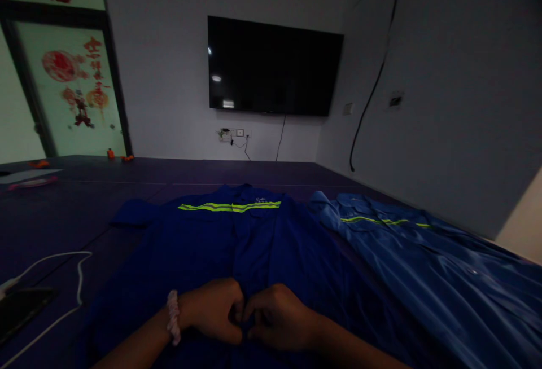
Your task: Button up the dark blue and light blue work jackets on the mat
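Observation:
A dark blue work shirt (190, 245) with a yellow-green reflective stripe across the chest lies spread out in front of me. My left hand (218, 310), with a pink scrunchie (173, 317) on its wrist, is curled at the shirt's front placket, low down. Close beside it, my right hand (282, 315) is also closed, thumb and fingers pinching the same front edge. The fingertips of both hands nearly meet. What lies between them looks like shirt fabric; any button there is too dark to make out.
A second, lighter blue work garment (406, 256) lies to the right. At the left are a phone (25, 307) and a white cable (80, 279) on the purple surface (139, 174). A black television (275, 67) hangs on the far wall; a dark cable (375, 84) dangles at the right.

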